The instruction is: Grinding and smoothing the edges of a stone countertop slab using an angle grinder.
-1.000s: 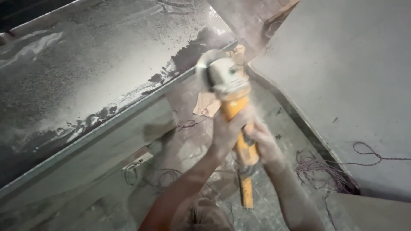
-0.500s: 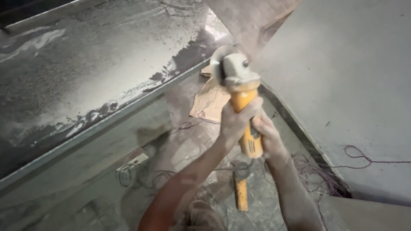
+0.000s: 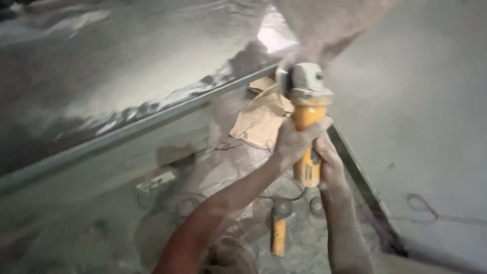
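Since the earlier frame, the angle grinder point(image 3: 306, 109) is seen carried a little to the right along the metal edge point(image 3: 152, 119), with more dust raised about its head.

Item: angle grinder, yellow body, grey head, held upright at centre; its disc point(image 3: 282, 76) appears to be set against the far end of the metal edge, though blur hides the exact contact.

Left hand point(image 3: 294, 142): closed fully round the upper yellow body, just under the grey head.

Right hand point(image 3: 329, 165): closed round the lower part of the body, just below the left hand and seemingly touching it.

Step in hand, as judged: cutting or grinding along the edge. A firm two-handed grip and a steady disc angle are called for next.

Also noted: torn cardboard point(image 3: 261, 119) lying beyond the hands; a second yellow-handled tool point(image 3: 278, 231) and thin wires point(image 3: 431, 210) on the dusty floor point(image 3: 101, 233); a pale slab point(image 3: 431, 116) at right.
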